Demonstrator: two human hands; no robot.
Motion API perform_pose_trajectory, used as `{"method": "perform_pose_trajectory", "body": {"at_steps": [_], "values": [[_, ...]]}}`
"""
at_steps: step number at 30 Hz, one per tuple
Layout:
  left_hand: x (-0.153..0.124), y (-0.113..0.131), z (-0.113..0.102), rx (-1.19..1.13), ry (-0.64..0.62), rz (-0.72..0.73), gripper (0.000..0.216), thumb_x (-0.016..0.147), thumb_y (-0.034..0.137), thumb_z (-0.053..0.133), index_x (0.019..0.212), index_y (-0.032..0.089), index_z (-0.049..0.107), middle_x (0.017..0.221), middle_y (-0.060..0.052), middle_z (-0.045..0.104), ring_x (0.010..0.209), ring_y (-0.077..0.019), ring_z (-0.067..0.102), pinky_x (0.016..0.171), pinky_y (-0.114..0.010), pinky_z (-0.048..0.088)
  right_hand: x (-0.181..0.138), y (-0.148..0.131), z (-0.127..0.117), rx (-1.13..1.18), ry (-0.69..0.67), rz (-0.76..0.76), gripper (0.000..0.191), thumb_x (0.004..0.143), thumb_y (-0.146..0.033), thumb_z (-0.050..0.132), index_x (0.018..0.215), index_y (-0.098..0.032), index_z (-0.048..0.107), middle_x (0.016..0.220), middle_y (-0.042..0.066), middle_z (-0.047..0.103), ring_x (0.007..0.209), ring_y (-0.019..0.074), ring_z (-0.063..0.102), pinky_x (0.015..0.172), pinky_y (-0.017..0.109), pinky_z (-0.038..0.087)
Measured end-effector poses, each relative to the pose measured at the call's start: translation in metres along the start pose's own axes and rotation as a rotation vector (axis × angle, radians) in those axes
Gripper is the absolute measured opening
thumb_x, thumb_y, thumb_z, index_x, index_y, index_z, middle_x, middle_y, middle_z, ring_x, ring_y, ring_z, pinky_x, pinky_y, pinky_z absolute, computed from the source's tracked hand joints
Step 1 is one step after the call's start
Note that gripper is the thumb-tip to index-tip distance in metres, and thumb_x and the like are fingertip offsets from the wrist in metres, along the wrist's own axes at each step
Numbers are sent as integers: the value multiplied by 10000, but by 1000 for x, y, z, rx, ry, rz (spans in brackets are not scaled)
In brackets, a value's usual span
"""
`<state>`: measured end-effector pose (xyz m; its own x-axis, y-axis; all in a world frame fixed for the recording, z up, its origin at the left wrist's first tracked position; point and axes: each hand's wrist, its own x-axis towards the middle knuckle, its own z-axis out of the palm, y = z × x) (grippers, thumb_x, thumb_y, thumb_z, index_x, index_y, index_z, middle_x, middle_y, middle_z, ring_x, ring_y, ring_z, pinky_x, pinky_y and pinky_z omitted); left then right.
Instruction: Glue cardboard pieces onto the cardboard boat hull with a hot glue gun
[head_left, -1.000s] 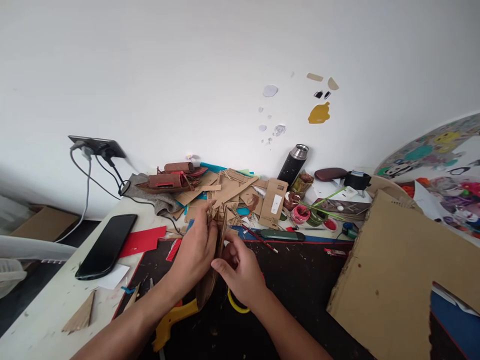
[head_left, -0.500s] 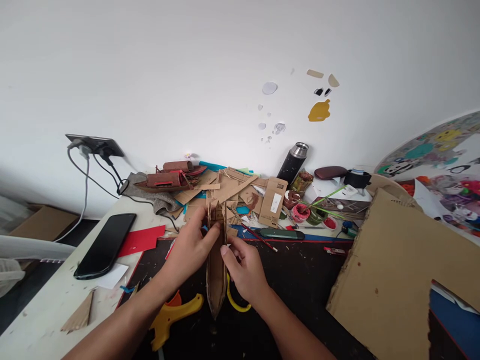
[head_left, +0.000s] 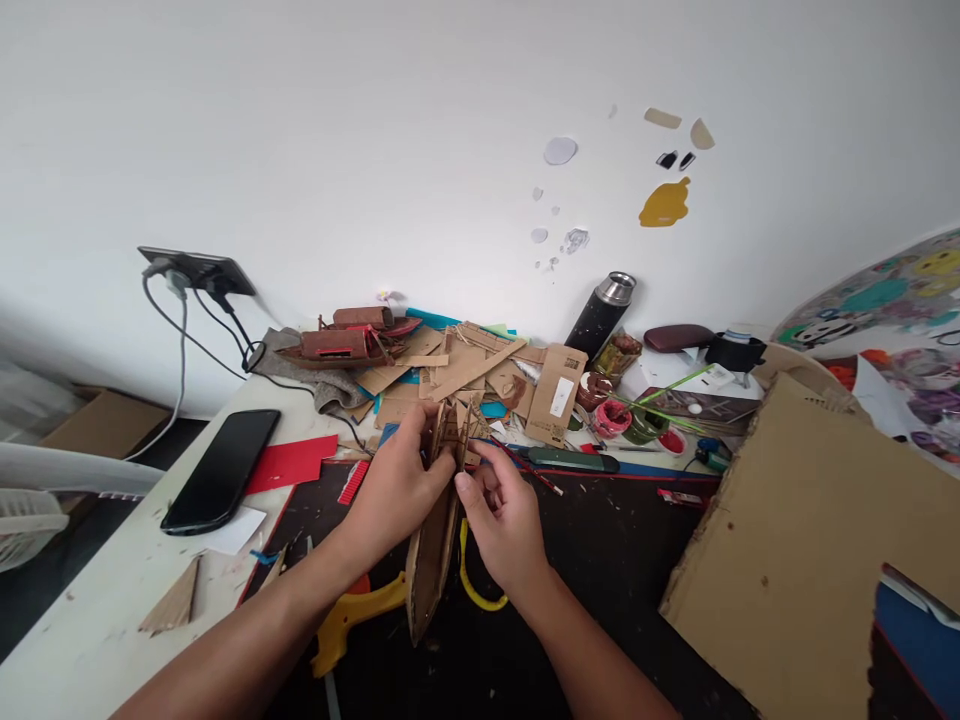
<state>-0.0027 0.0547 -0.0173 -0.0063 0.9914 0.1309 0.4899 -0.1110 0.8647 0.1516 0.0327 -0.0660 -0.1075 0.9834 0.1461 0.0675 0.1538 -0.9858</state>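
Observation:
A long, narrow cardboard boat hull (head_left: pixel 430 575) is held up in front of me, its pointed end toward me and its inside facing up. My left hand (head_left: pixel 409 475) grips the far part of its left wall, with the thumb reaching inside. On the opposite wall, my right hand (head_left: pixel 502 510) pinches the edge between thumb and curled fingers. Under the hull, on the dark mat (head_left: pixel 592 590), lies a yellow hot glue gun (head_left: pixel 352 615), partly hidden by my left forearm. A curved yellow strip (head_left: pixel 472 590) shows just right of the hull.
Two brown model boats (head_left: pixel 337 345) stand at the back beside cardboard scraps (head_left: pixel 472 370). Paint jars (head_left: pixel 613 418), a black flask (head_left: pixel 600 315) and a green cutter (head_left: pixel 571 460) are back right. A large cardboard sheet (head_left: pixel 795 540) covers the right; a phone (head_left: pixel 223 470) lies left.
The hull has tilted, its near tip swinging left, with both hands still on it. The whole view has shifted slightly, so background things sit further right.

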Motion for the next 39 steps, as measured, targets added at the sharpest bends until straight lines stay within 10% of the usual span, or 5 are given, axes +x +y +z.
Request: {"method": "perform_pose_trajectory", "body": {"at_steps": [39], "values": [[-4, 0, 5, -105, -33, -32, 262, 866, 219, 603, 1127, 245, 599, 1042, -34, 744, 955, -247, 710, 876, -380, 531, 2, -4, 1, 20, 115, 34, 269, 966, -365, 676, 1148, -169, 706, 594, -74, 510, 509, 128, 466, 479, 235, 363]]}}
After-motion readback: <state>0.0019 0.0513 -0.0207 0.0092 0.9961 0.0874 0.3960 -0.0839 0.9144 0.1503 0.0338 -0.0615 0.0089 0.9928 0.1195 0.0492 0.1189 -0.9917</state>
